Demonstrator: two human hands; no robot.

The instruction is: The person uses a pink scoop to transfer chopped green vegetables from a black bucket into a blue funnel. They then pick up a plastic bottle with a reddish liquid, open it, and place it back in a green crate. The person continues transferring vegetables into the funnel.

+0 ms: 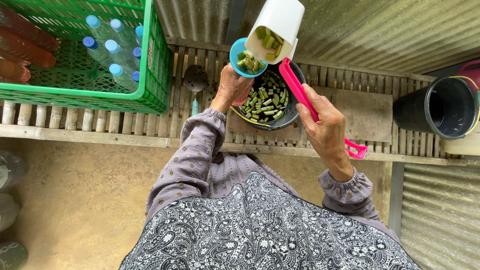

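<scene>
Closest to the lens is the black-and-white paisley skirt (265, 230), with grey dotted sleeves running up to both hands. Left hand (231, 89) is clenched around a small round blue plastic cup (245, 57) heaped with chopped green stalk pieces (248, 62), held right over the near-left rim of the dark round bowl (290, 119). Right hand (327, 131) grips the long pink plastic handle (300, 92) of a white plastic scoop jug (276, 27), which is tipped up with its mouth facing down toward the cup; more green pieces sit inside it. The pink handle's looped end pokes out past the wrist, over the bench's front edge.

The bowl is full of the same cut stalks and sits on a slatted wooden bench (125, 120), close to the front edge. Just left of the bowl there's a small dark round thing on the slats, can't tell what. Further left, a green plastic crate (155, 75) holds clear bottles with blue caps (112, 45); its corner stands near the left hand, but with a gap between. On the right, a flat wooden board (367, 115) gives open room, then a black plastic bucket (445, 107) sits well apart at the far end. Corrugated metal sheet (390, 30) backs the bench.
</scene>
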